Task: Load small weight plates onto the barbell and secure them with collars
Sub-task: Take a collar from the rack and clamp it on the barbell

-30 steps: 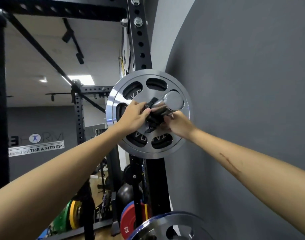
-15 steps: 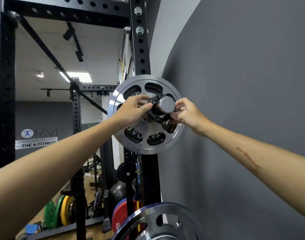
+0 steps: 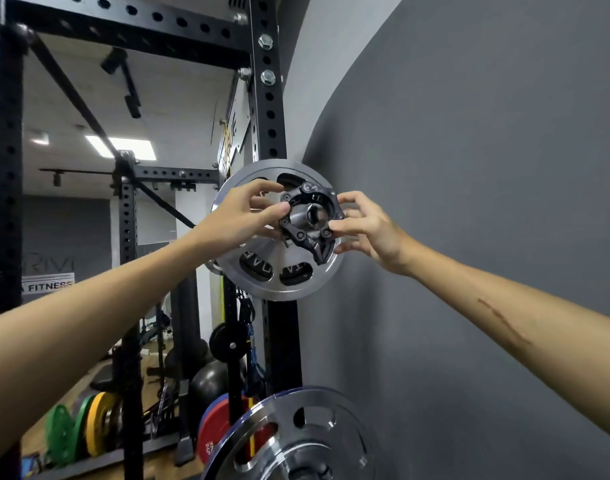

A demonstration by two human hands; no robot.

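A weight plate [image 3: 262,271] is sitting on the end of the barbell [image 3: 312,216], in front of the rack post [image 3: 269,109] and just beside the wall [image 3: 470,168] on the right. A collar [image 3: 310,220] is ringing the bar end in front of the plate. The left hand [image 3: 241,216] is lying at the collar's left, the right hand [image 3: 369,230] at its right. Below, nearer the camera, a second plate [image 3: 296,441] is showing, with more plates [image 3: 92,424] on the floor to the left.

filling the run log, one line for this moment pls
step: fitting collar | left hand: on collar | right hand: on collar | silver plate: on barbell sleeve
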